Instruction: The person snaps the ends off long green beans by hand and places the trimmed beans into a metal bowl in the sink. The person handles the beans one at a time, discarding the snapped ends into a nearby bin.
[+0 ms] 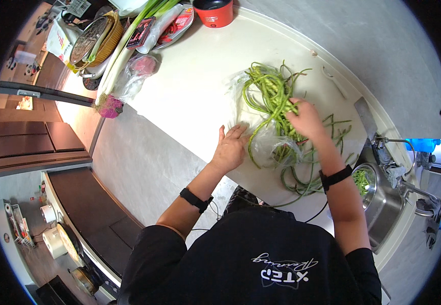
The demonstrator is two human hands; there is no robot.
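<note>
A tangled bunch of green yardlong beans (268, 89) lies on a clear plastic bag (260, 143) on the white countertop (190, 95). My right hand (306, 119) is at the right side of the bunch, its fingers closed around some of the beans. To the left, my left hand (231, 149) is palm down with fingers spread, its fingertips at the bag's near-left edge. More loose long beans (300, 187) trail over the counter beneath my right forearm. Part of the bag is hidden under the beans.
A red pot (213, 14) stands at the far edge. Leeks (123, 57), a wicker basket (110, 40) and a purple onion (110, 106) are at the far left. On the right, a metal bowl of cut beans (362, 183) sits in the steel sink (384, 213), near a cleaver (365, 112).
</note>
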